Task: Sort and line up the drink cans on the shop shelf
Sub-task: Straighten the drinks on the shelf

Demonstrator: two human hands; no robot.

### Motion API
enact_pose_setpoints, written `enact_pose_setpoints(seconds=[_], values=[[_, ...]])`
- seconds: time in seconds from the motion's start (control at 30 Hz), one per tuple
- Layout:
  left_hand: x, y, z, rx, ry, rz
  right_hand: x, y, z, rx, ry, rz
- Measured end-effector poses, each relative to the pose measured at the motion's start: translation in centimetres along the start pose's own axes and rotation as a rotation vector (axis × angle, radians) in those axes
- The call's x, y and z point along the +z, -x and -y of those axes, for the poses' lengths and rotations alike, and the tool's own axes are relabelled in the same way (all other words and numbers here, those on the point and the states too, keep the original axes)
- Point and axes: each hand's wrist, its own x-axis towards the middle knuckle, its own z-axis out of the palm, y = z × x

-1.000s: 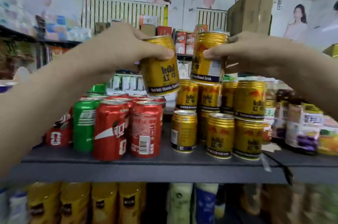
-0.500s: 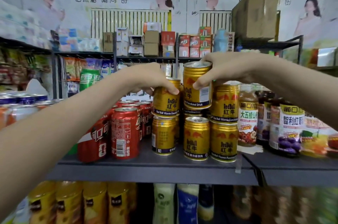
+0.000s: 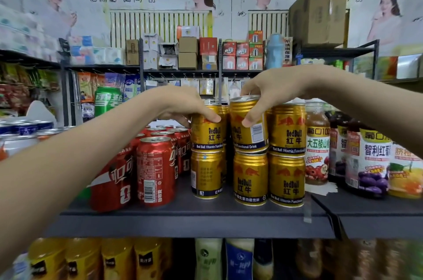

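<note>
A blue flask [image 3: 274, 50] stands far back. Left of it are small boxes [image 3: 188, 53], right of it a big carton [image 3: 318, 14], below-right fruit jars [image 3: 317, 142], far below-left yellow bottles [image 3: 82, 259].

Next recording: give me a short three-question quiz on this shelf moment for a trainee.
1. True or false: the right hand grips the middle top gold can.
2. What stands directly left of the gold cans? A) red cans B) fruit jars C) cardboard boxes
3. What does the left hand grip?
Key: 1 true; 2 A; 3 the left top gold can.
</note>
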Motion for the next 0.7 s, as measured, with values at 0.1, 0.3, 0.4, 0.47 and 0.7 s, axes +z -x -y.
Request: enact_pose_setpoints(seconds=[0.1,0.3,0.4,0.47,0.7], values=[[0.0,0.0,0.1,0.009,-0.004,0.007,0.3,-0.6,-0.1,0.003,0.039,0.021],[-0.1,-0.3,0.8,0.038,-0.121,0.000,0.2,-0.7,-0.1,0.048,0.085,0.069],[0.1,-0.3,0.9,0.049,-0.124,-0.015,0.2,-0.4,-0.2,0.090,0.068,0.121],[0.2,-0.3,0.9,0.049,-0.126,-0.029,0.3,-0.3,-0.2,0.100,0.065,0.138],[1.6,0.8,0.8,0.124,-0.323,-0.235,1.4,0.4,0.0,0.052,0.128,-0.048]])
